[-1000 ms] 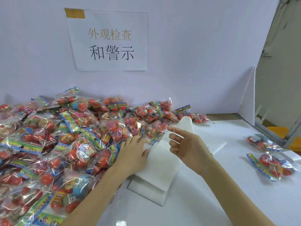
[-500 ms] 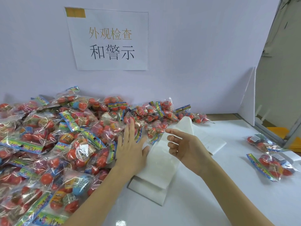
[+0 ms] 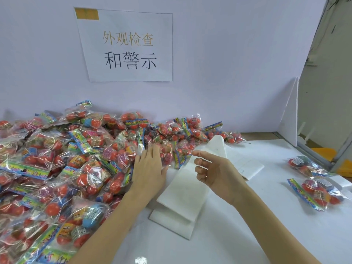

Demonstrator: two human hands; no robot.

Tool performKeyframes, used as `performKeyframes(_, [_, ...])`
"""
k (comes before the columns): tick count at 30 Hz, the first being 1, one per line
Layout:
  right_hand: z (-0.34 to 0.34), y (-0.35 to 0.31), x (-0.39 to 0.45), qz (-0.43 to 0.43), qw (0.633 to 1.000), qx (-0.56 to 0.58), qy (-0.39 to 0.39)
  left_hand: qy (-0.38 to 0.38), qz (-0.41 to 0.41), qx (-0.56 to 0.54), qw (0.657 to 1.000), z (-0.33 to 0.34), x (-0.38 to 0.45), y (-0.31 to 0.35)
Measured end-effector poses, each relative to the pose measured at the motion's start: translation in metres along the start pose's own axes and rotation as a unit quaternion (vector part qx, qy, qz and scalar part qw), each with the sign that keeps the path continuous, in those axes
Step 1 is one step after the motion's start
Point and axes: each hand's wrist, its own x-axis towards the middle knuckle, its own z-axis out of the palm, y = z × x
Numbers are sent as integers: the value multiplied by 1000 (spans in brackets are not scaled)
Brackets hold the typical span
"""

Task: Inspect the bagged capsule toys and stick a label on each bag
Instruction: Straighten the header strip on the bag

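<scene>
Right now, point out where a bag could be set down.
Bare white table lies between the label sheets and the two finished bags, also near the front edge. The left is crowded by the bag pile.

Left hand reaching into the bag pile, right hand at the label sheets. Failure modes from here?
1. The pile of bags is heaped and glossy; the left hand, flat on it, may drag several or start a slide onto the label sheets.
2. The right hand seems to pinch nothing yet; a label could be skipped.
3. The finished bags lie near the table edge.
</scene>
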Motion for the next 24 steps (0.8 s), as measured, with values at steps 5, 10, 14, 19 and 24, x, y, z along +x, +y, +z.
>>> performKeyframes(5, [0,1,0,3,1000,-17,5,2,5,-30,1000,4,-1,-4])
performKeyframes(10, [-1,4,3,-1,999,-28,16,14,13,-126,992,5,0,-5])
performKeyframes(14, [-2,9,5,-81,991,-69,85,122,68,-201,970,-2,-2,0])
performKeyframes(19, [2,13,4,-201,945,-244,86,210,206,-224,929,-5,-6,6])
performKeyframes(24, [7,15,2,-257,936,-238,26,211,312,-228,898,-6,-8,7])
